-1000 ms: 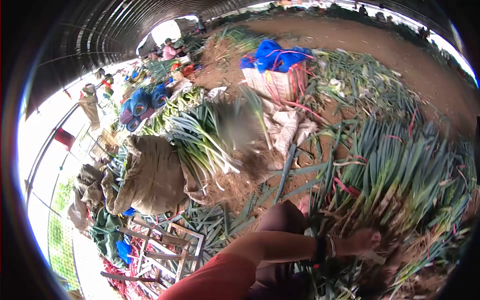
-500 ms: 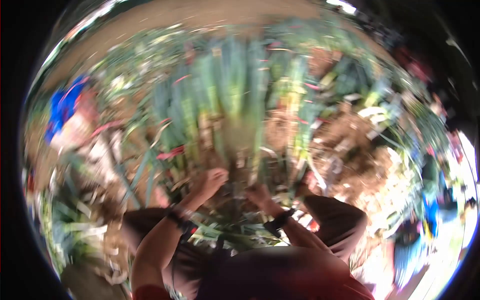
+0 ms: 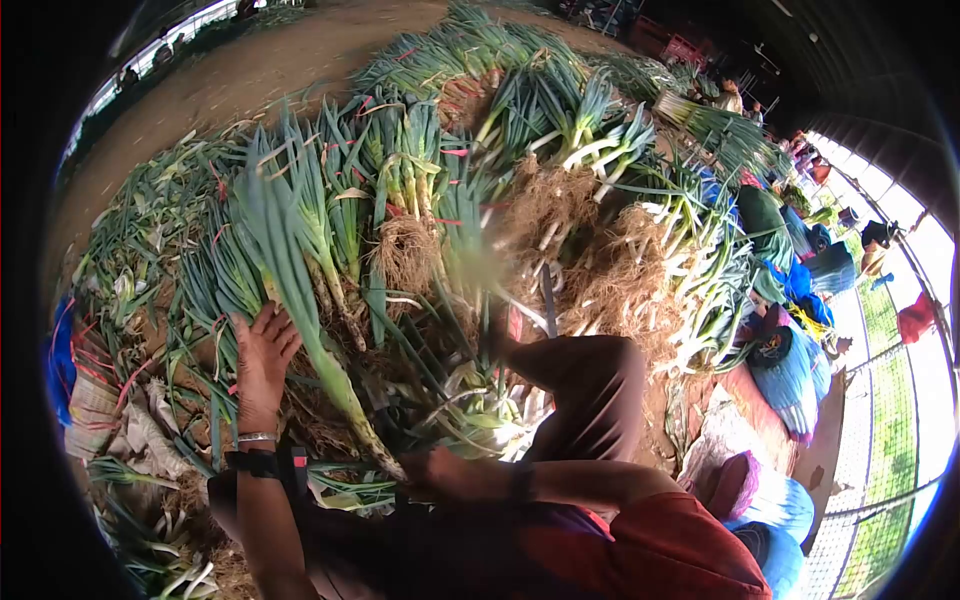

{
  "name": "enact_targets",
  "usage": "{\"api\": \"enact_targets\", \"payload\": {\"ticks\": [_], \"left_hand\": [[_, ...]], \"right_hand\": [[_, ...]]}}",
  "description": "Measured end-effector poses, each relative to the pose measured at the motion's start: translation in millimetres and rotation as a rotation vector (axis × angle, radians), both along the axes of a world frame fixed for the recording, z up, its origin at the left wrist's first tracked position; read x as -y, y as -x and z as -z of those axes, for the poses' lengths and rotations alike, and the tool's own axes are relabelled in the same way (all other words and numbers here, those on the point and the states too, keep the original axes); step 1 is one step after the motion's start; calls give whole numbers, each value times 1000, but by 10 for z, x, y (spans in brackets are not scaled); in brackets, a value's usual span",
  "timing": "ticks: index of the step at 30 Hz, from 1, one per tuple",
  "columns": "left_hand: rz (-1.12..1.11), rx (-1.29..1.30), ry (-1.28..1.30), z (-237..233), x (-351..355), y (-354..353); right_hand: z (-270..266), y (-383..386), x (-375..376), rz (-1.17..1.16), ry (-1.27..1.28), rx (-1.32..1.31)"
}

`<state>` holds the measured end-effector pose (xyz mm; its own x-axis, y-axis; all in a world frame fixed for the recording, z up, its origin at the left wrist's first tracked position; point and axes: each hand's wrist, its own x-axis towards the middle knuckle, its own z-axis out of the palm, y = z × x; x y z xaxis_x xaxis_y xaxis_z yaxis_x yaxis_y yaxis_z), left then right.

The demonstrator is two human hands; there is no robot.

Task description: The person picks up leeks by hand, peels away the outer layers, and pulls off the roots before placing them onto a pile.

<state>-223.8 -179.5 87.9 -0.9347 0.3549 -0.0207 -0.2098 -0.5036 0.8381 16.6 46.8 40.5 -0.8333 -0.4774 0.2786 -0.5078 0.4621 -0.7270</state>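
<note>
- The heap of leeks (image 3: 560,170) spreads beyond both grips and out to either side, roots and pale shanks showing.
- One leek bundle (image 3: 300,300) lies slanted between the two grips, with its leaves far and its root end near.
- The left hand (image 3: 262,360) has an open grip, fingers spread flat against the bundle's leaves.
- The right hand (image 3: 432,470), in shade, has its grip closed at the bundle's root end.

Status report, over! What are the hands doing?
Left hand open, flat on leek. Right hand shut on its root end. More leeks piled all around.
</note>
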Motion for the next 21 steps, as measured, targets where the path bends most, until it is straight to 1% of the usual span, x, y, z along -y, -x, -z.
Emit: {"api": "enact_targets", "payload": {"ticks": [3, 4, 7, 8, 9, 10, 11, 12, 13, 15, 16, 17, 18, 20, 21], "left_hand": [[-75, -97, 84, -6, 167, 54], [-112, 14, -26, 4, 183, 61], [-169, -26, -141, -287, 89, -77], [-93, -106, -237, -202, 112, 29], [-107, -77, -223, -177, 152, 25], [-96, -89, -215, -262, 156, -70], [-132, -12, -183, -232, 199, -64], [-151, -38, -250, -200, 198, -79], [-116, -122, -278, -334, 214, -151], [-43, -288, -344, -598, 226, -278], [-56, -236, -390, -608, 305, -257], [-137, -137, -320, -685, 326, -259], [-168, -132, -295, -743, 341, -275], [-243, -148, -272, -761, 301, -292], [-290, -154, -208, -759, 288, -294]], "right_hand": [[48, -36, -308, -15, -44, -19], [352, 25, -372, -22, -112, -135], [430, 86, -353, 48, -351, -172], [553, 160, -330, 38, -290, -316], [915, 217, -322, 70, -309, -183], [1278, 257, -305, 108, -331, -55], [1028, 332, -248, 71, -231, 124], [702, 407, -181, 54, -132, 301], [705, 489, -137, 7, -221, 161], [577, 553, 10, 16, -266, 298], [448, 602, 105, -33, -226, 304], [266, 658, 169, -64, -192, 306], [31, 728, 252, -100, -158, 473], [-230, 905, 340, -80, 324, 701], [-332, 995, 374, -62, 567, 810]]}}
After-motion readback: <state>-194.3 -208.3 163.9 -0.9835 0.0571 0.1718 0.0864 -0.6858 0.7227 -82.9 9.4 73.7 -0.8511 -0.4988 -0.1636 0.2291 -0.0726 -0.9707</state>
